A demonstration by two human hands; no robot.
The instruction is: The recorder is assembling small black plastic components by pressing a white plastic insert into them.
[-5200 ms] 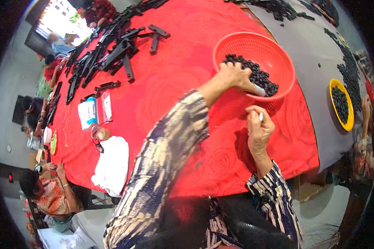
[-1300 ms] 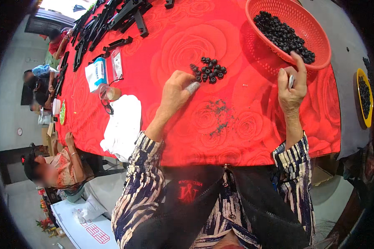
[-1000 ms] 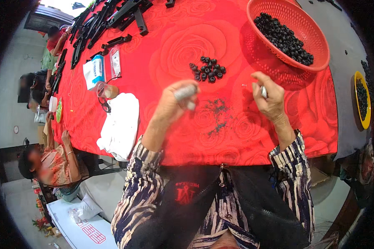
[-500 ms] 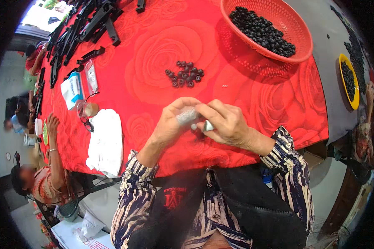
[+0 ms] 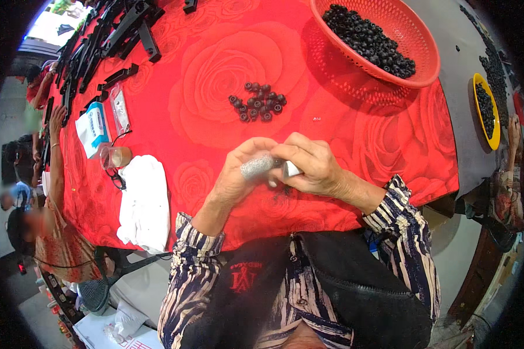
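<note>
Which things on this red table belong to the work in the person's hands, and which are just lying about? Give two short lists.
In use: left hand, right hand, silver cylinder, small pile of black rings, red basket of black rings.

Lying about: white cloth, glass cup, blue and white packet, yellow bowl.

white-blue packet (image 5: pixel 93 129) | clear flat sachet (image 5: pixel 121 109) beside it, table's left

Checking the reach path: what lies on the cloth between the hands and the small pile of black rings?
In the head view, only bare red rose-patterned tablecloth lies between the hands, left hand and right hand, and the black rings.
</note>
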